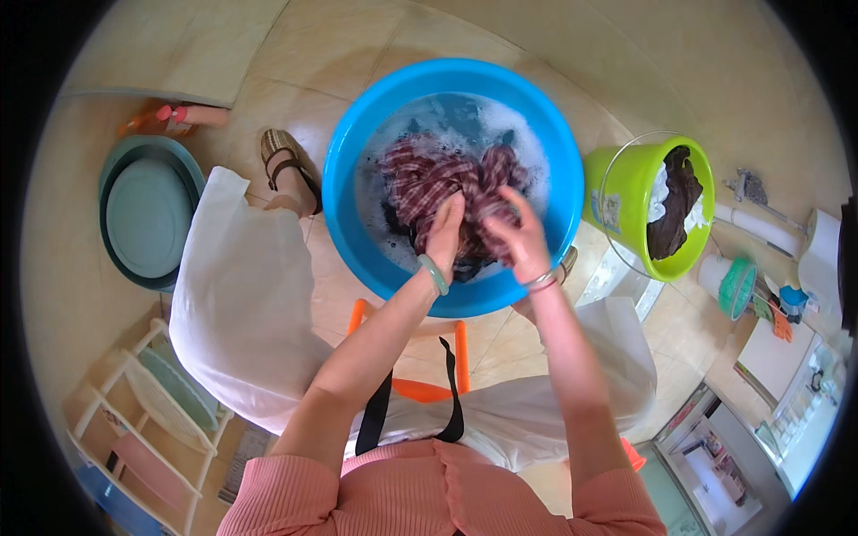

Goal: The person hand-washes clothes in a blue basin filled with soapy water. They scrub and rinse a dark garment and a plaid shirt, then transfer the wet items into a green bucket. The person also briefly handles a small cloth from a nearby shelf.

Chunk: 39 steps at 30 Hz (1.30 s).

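A wide blue basin (344, 223) stands in front of me, holding sudsy water and a wet maroon plaid cloth (424, 183). Something dark lies under the cloth, partly sunk. My left hand (444, 230), with a pale green bangle at the wrist, is closed against the near side of the cloth, its fingertips hidden in the folds. To the right, my right hand (521, 237) wraps thumb and fingers round a bunched part of the same cloth, slightly blurred. A metal bangle sits on that wrist. Both hands are above the near half of the basin.
Close at the basin's right stands a lime-green bucket (617, 192) with dark and white cloth inside. Stacked grey-green basins (147, 219) and a pink-capped bottle (192, 115) are at the left. A white rack (134, 424) stands lower left. An orange stool (461, 357) is beneath me.
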### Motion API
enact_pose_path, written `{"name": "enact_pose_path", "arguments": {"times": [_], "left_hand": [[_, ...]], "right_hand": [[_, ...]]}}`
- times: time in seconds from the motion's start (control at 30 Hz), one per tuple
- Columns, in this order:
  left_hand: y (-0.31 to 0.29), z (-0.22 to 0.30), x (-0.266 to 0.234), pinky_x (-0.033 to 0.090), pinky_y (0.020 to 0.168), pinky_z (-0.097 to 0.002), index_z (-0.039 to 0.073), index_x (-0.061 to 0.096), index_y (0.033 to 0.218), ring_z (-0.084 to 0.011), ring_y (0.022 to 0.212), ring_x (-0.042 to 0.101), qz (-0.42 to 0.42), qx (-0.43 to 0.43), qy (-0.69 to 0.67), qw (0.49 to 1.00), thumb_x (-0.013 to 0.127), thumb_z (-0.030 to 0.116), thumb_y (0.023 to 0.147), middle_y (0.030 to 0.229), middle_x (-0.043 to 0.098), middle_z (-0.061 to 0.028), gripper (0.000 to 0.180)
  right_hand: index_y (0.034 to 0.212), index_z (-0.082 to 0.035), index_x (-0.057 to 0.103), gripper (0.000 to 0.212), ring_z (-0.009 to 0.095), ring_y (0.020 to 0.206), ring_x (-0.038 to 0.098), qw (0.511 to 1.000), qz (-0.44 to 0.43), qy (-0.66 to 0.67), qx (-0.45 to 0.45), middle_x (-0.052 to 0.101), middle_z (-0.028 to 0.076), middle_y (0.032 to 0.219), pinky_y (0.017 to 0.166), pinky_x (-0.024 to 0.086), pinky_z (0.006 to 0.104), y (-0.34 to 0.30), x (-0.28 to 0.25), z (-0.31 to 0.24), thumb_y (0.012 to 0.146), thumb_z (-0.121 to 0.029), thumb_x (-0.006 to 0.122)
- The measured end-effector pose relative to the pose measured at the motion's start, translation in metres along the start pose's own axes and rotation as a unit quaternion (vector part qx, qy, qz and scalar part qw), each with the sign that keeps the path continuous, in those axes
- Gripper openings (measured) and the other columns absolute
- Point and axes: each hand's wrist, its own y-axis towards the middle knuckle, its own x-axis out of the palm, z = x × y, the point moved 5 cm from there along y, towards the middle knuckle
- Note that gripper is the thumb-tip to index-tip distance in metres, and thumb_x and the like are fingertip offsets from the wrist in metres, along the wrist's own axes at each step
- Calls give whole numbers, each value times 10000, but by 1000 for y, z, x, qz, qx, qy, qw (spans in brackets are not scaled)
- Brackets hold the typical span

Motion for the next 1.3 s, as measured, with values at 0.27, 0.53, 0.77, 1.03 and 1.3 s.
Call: {"name": "enact_pose_path", "arguments": {"times": [0.27, 0.53, 0.77, 1.03, 1.3], "left_hand": [[-2, 0, 1, 509, 862, -405, 40, 569, 1136, -226, 968, 620, -117, -101, -286, 946, 489, 348, 981, 1076, 629, -101, 354], [13, -30, -23, 484, 799, -342, -24, 585, 1144, -186, 925, 596, 139, -57, -126, 981, 457, 336, 970, 1052, 632, -109, 421], [-13, -30, 11, 485, 844, -369, 35, 584, 1148, -182, 1000, 587, 103, -124, -216, 963, 440, 337, 979, 1054, 631, -30, 375], [-12, -15, -11, 492, 862, -384, 81, 579, 1125, -214, 962, 604, -55, -84, -239, 966, 390, 388, 980, 1057, 631, -67, 388], [-5, -59, 8, 492, 893, -371, 88, 554, 1202, -205, 1013, 611, 86, -153, -200, 964, 324, 313, 1023, 1119, 637, -48, 368]], "right_hand": [[874, -80, 549, 186, 340, 564, 619, 811, -19, -486, -325, 614, 160, 664, 519, 495, 422, -39, 85, 0, 885, -258, 603], [736, -47, 567, 256, 413, 583, 593, 889, 122, -387, -212, 573, 211, 601, 526, 489, 468, 0, 50, 21, 928, -212, 529], [726, -48, 606, 323, 403, 535, 595, 848, 142, -476, -188, 575, 229, 571, 510, 503, 486, 39, 33, 31, 941, -257, 487], [702, -53, 559, 262, 371, 513, 588, 889, 41, -342, -301, 575, 192, 580, 487, 480, 453, -41, 88, 13, 911, -212, 558], [736, -9, 598, 364, 422, 629, 599, 838, 149, -506, -143, 605, 231, 680, 559, 480, 489, 54, 14, 44, 947, -280, 475]]}}
